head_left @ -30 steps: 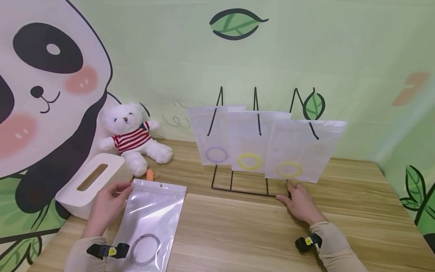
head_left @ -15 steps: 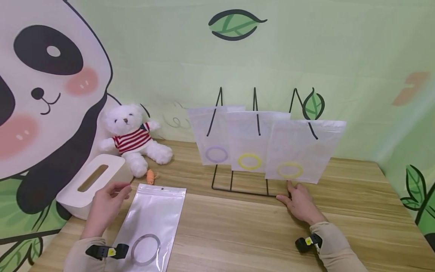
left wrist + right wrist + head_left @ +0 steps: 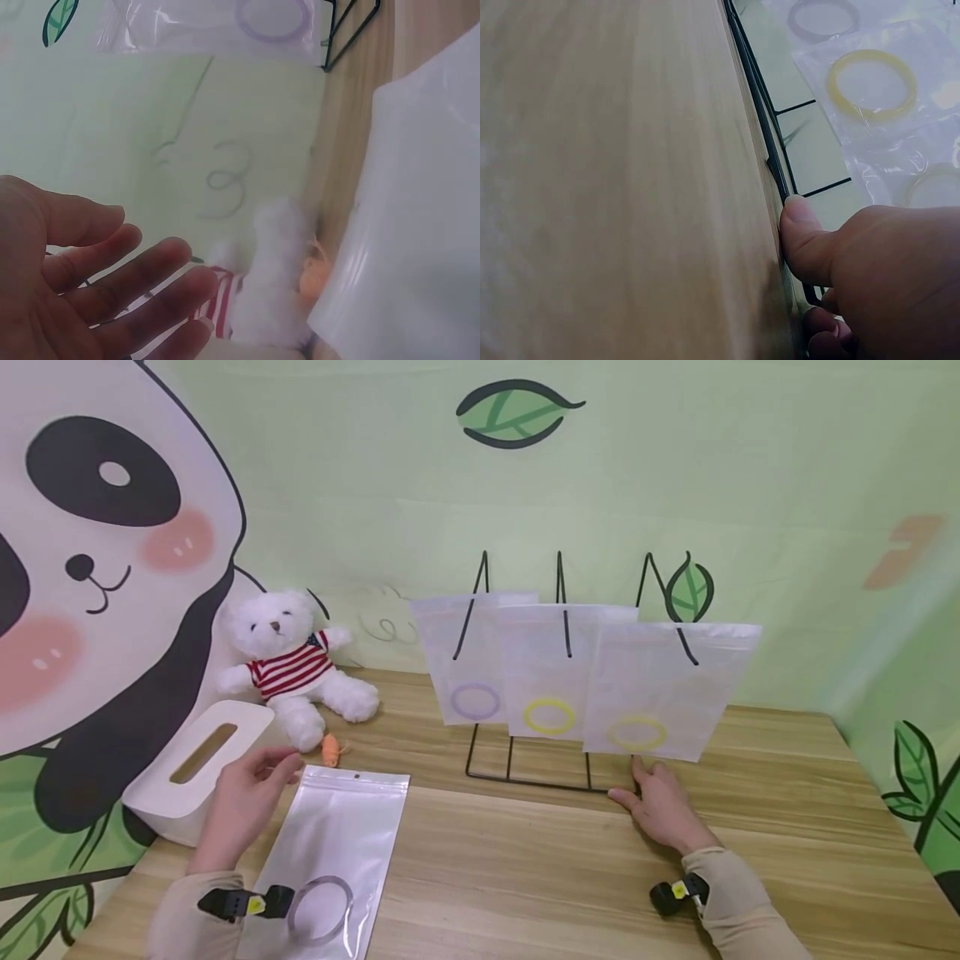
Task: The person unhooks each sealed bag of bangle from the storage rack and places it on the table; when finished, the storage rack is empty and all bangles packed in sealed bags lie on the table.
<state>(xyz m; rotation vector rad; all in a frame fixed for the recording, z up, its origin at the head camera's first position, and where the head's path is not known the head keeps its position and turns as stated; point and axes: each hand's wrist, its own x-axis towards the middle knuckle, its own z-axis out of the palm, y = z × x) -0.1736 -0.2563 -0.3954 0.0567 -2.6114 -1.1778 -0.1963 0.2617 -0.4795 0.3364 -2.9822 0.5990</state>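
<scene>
My left hand (image 3: 251, 802) hovers beside the top left corner of a zip bag (image 3: 352, 843) lying on the table, a dark grey ring inside it. In the left wrist view its fingers (image 3: 169, 289) are spread and slightly bent, with nothing between them. My right hand (image 3: 663, 806) holds the front right corner of a black wire display rack (image 3: 540, 783), the thumb (image 3: 802, 232) pressed on its base wire. From the rack's hooks hang three zip bags: one with a purple ring (image 3: 475, 702), one with a yellow ring (image 3: 549, 716), and a front one (image 3: 660, 685) with a pale yellow ring.
A white tissue box (image 3: 202, 768) stands at the left, just behind my left hand. Past it a white teddy bear (image 3: 288, 660) in a striped shirt sits against the wall, with a small orange carrot toy (image 3: 331, 750) by its foot. Wooden tabletop (image 3: 525, 877) lies in front of the rack.
My left hand has let go of the zip bag's corner, which dropped flat, and has then shifted slightly up and right. The right hand and the rack have stayed put.
</scene>
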